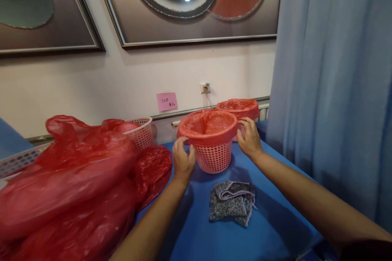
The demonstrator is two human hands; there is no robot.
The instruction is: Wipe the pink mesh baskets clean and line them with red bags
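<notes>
A small plastic basket point(213, 158) with a perforated wall stands upright, lined with a red plastic bag point(211, 135) whose edge is folded over the rim. My left hand point(183, 160) is at the basket's left side, its bent fingers by the rim and its thumb apart from them. On the right, my right hand point(249, 138) is at the rim with fingers bent and thumb apart. Neither hand visibly grips anything; exact contact with the bag edge is hard to make out. In front of the basket lies a folded grey speckled cloth point(231, 203) with pale purple edging.
A second red-lined basket point(239, 108) stands behind. Loose red plastic bags point(70, 187) heap up at left, beside a white perforated basket point(142, 136). All rest on a blue-covered surface point(196, 228). A blue curtain point(330, 69) hangs at right; a pink note point(167, 102) is on the wall.
</notes>
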